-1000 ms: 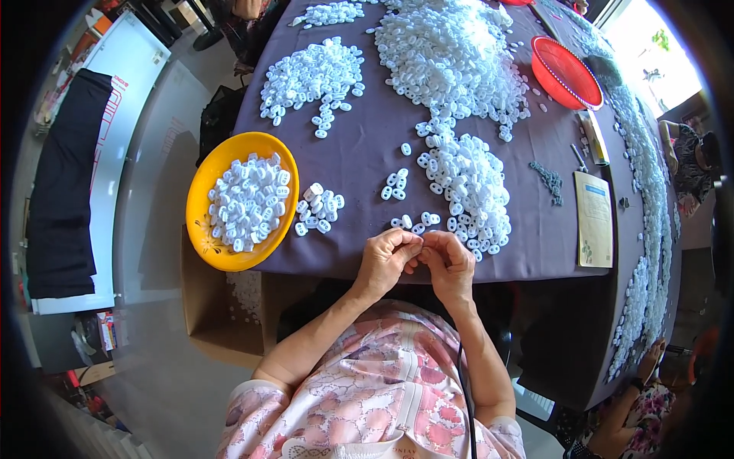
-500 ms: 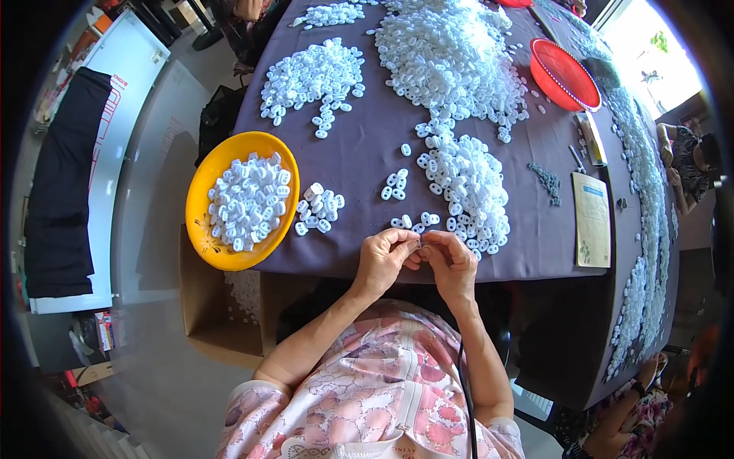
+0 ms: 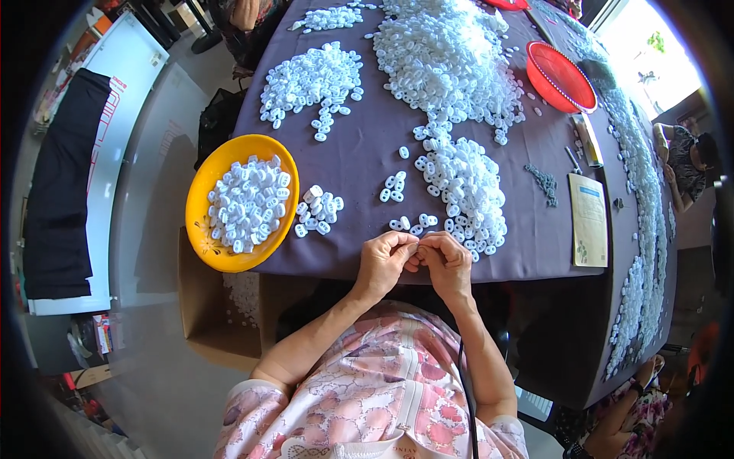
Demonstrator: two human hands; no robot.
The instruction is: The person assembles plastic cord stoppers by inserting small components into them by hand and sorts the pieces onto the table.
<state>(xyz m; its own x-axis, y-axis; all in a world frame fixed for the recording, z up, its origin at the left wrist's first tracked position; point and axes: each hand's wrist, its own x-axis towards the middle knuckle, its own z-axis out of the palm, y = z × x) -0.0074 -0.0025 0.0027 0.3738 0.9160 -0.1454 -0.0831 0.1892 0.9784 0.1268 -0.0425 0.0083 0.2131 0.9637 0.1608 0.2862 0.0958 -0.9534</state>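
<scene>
My left hand [image 3: 384, 262] and my right hand [image 3: 446, 265] meet at the table's front edge, thumbs and fingertips pinched together. Whatever sits between the fingertips is too small and covered to make out. Just beyond them lie several white oval two-holed plastic pieces [image 3: 417, 229]. A long pile of the same pieces [image 3: 463, 180] reaches almost to my right hand. Left of my hands is a small cluster of thicker-looking white pieces [image 3: 319, 210], beside a yellow bowl [image 3: 200, 249] heaped with white pieces [image 3: 248, 203].
Larger piles of white pieces [image 3: 312, 83] [image 3: 443, 61] cover the far table. To the right are a red basket [image 3: 562, 76], a tan booklet [image 3: 588, 222] and a grey-green tangle [image 3: 544, 182]. An open cardboard box [image 3: 200, 325] stands below the left edge. Other people sit around.
Both hands stay pinched at the same place, with only slight finger movement. The whole view has shifted very slightly.
</scene>
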